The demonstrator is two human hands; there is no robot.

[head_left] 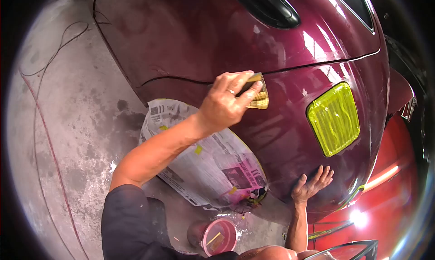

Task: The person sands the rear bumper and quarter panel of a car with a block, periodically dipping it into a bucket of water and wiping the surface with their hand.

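Observation:
My left hand (226, 99) pinches a sanding pad (259, 93), dark with a yellow sheet on it, against the burgundy car panel (281, 119). The pad sits just below the dark seam between the door and the rear panel, and a ring shows on one finger. My right hand (313, 183) lies flat on the lower part of the same panel, fingers spread and holding nothing. Between the hands and the rear edge is a fuel flap (334, 119) covered in yellow-green tape. Newspaper masking (213, 162), stained pink in places, covers the wheel arch.
A pink bucket (232, 223) with something inside stands on the wet concrete floor (81, 137). Cables (43, 124) run across the floor. A black door handle (267, 8) sticks out above. A bright lamp (358, 218) shines before a red car (389, 192).

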